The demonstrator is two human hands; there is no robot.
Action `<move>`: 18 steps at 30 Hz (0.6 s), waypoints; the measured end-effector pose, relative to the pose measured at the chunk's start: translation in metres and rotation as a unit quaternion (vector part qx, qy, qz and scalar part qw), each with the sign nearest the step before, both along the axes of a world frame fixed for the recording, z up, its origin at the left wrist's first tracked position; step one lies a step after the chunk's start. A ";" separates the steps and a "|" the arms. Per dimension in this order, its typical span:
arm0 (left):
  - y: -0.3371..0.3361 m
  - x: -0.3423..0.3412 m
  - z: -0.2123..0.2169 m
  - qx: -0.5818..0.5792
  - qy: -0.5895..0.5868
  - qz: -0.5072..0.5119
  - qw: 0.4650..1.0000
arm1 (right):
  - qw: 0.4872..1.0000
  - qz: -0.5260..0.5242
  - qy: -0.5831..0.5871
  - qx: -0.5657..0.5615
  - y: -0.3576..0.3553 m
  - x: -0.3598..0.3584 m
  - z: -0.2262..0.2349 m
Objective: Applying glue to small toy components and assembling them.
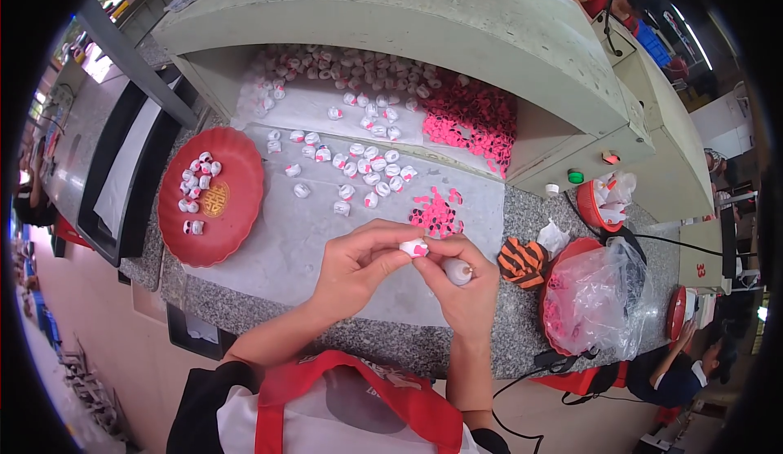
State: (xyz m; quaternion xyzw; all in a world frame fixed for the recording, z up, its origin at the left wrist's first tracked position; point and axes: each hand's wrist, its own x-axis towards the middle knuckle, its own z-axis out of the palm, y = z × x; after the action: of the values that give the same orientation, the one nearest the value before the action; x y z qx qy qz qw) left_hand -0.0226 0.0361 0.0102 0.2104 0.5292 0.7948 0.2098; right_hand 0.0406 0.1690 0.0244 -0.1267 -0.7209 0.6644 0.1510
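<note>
Several white pieces point(193, 227) sit in a red dish point(236, 230). Rightward, the left hand point(349, 266) pinches the held piece point(410, 245), pink patch point(420, 251) showing, above the paper point(285, 242); the right hand point(469, 295) grips its other side, a pale bottle point(457, 271) tucked against that palm. Apparently the patch is being seated; the next move seems to call for gentle, even fingertip pressure.
</note>
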 end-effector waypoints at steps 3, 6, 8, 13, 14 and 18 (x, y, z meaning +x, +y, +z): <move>-0.001 -0.003 0.002 -0.002 -0.070 -0.009 0.998 | 0.998 0.005 0.025 0.052 0.006 -0.002 -0.007; -0.003 -0.007 0.001 0.018 -0.171 -0.027 0.985 | 0.994 0.004 0.069 0.090 0.001 -0.004 -0.001; -0.007 -0.006 0.001 0.043 -0.207 -0.035 0.977 | 0.992 -0.008 0.089 0.087 -0.007 -0.003 -0.001; -0.021 -0.004 0.010 -0.015 -0.049 -0.079 0.996 | 0.992 0.041 0.106 -0.062 -0.005 -0.002 -0.005; -0.025 -0.004 0.008 -0.014 -0.049 -0.074 0.996 | 0.991 0.046 0.106 -0.062 -0.005 -0.003 -0.007; -0.037 -0.003 -0.002 -0.058 0.018 -0.027 0.998 | 0.984 0.091 0.060 -0.141 -0.012 -0.008 -0.013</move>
State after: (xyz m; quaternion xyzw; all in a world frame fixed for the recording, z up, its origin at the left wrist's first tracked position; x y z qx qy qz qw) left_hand -0.0257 -0.0009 0.0080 0.2263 0.5724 0.7529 0.2330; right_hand 0.0323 0.1573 0.0113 -0.0409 -0.6184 0.7765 0.1138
